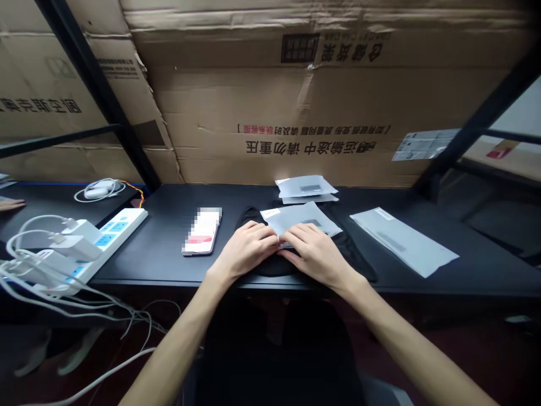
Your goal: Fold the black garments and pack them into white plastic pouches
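White packet (298, 215), one, held in two hands (251, 242) (313, 251) (close together), one phone (204, 230) leftward.

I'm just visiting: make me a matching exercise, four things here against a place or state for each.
1. Phone
2. Power strip
3. Cloth
4. Cardboard

A. Upright behind the desk
B. Black, beneath the packet at the left hand
C. Has chargers plugged in
D. Between power strip and left hand

Pairs: 1-D, 2-C, 3-B, 4-A

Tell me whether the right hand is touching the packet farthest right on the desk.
Apart: the head view shows black cloth and bare desk between the right hand and that packet.
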